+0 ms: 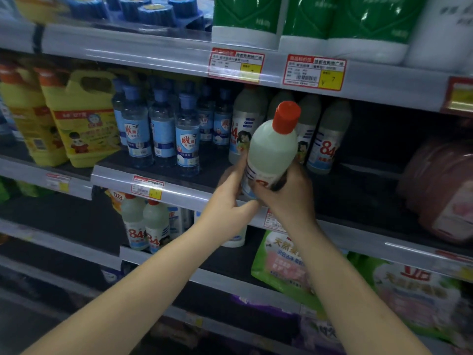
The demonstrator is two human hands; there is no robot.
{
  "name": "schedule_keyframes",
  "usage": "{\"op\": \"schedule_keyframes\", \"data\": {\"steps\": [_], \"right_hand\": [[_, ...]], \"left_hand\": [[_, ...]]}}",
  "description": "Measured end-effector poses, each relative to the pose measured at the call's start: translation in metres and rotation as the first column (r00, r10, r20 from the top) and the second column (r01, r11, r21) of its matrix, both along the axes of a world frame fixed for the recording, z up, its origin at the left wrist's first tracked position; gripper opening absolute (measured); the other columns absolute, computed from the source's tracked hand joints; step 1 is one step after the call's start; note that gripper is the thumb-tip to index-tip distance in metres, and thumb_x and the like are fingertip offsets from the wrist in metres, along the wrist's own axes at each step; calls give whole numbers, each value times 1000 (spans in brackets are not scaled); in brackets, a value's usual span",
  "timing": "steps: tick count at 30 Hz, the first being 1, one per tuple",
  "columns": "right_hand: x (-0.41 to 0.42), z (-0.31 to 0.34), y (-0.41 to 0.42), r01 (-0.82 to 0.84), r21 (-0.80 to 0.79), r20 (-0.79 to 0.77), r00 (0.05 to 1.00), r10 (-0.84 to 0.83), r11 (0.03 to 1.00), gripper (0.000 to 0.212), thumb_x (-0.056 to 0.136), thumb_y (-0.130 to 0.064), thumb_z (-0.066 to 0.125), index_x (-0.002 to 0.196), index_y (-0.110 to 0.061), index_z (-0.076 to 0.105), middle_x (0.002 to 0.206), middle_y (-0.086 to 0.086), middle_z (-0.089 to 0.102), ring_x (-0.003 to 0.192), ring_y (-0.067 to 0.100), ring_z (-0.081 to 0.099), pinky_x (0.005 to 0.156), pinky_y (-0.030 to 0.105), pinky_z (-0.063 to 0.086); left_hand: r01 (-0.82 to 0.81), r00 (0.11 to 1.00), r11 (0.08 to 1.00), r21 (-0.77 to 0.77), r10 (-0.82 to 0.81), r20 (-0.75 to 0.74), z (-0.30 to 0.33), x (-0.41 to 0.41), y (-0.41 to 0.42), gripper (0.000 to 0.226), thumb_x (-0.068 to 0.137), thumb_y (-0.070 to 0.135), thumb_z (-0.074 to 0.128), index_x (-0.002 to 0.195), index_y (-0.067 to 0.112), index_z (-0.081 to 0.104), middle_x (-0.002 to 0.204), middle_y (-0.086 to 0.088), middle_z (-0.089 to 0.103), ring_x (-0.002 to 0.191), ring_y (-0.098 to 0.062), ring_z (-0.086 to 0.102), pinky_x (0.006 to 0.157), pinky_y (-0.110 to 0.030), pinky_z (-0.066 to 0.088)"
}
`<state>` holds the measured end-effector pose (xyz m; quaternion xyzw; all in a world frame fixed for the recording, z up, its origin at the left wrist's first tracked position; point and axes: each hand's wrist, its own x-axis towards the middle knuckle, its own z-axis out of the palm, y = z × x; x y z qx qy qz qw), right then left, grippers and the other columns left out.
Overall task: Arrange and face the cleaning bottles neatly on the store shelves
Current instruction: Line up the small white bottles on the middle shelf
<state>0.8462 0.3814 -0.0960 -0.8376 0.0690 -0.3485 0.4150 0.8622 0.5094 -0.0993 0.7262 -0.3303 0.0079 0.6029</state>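
The red-capped bottle [271, 152] is held in the air in front of the middle shelf [179, 194], tilted with its cap leaning right, its label only partly showing below the fingers; the right hand [284, 190] is wrapped around its lower body, and the left hand [230, 198] cups the base from the left, fingers curled against it — so both hands grip the one bottle. Just behind it stands the row of like bottles [325, 139] with "84" labels, close together near the shelf's front edge; to their left are the blue-capped clear bottles [186, 139], then the yellow jugs [79, 124]. The likeliest trouble, as I judge it, is a knock: setting the tilted bottle back into so tight a row could tip a neighbour, and one falling could take others with it; a bottle set down too near the lip could slide off onto the lower shelf — where more "84" bottles [143, 224] stand. The label may also end up turned away if the hands do not rotate it before release.
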Motion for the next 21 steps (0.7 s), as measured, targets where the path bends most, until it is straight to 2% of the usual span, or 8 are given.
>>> {"op": "schedule_keyframes", "data": {"steps": [4,8,11,14,17,21], "right_hand": [[11,6,-8,-8,-5,-36,999,8,1000,58,64,-24,79,116,-19,55,112,4,64,100,20,62,79,34,52],[21,11,-15,-28,-44,-65,998,25,999,61,63,-27,82,116,-17,55,113,2,65,101,17,62,80,32,52],[27,10,-19,-25,-62,-83,996,20,998,60,61,-26,84,114,-13,58,112,5,66,102,19,62,79,30,52],[32,11,-23,-1,-78,-96,995,-7,997,62,61,-30,83,115,-13,57,113,5,66,101,19,62,76,27,49],[36,14,-25,33,-117,-130,990,-48,993,66,62,-38,81,116,-12,55,113,7,65,100,22,62,71,27,46],[46,15,-31,70,-169,-203,974,-104,983,67,63,-37,81,115,-7,52,111,10,64,97,24,62,69,28,47]], "left_hand": [[20,1000,1000,-9,-20,-6,6,17,-8,77,70,24,57,137,46,27,137,-1,46,126,-18,45,102,-48,40],[47,998,999,-27,-48,-50,14,29,-16,67,71,15,59,130,40,37,132,1,53,121,-11,50,102,-43,42],[48,992,999,7,-47,-119,15,37,-23,74,68,17,58,134,37,32,135,0,51,123,-11,48,104,-41,41],[43,989,998,48,-36,-142,17,44,-27,77,77,7,61,141,32,27,136,-1,49,123,-15,48,105,-38,39],[68,982,996,57,-57,-183,20,55,-29,76,80,0,57,141,34,28,133,6,51,120,-11,49,105,-32,38],[124,980,990,73,-110,-165,22,66,-32,72,80,-1,57,134,40,34,119,13,55,113,-8,52,100,-28,40]]}}
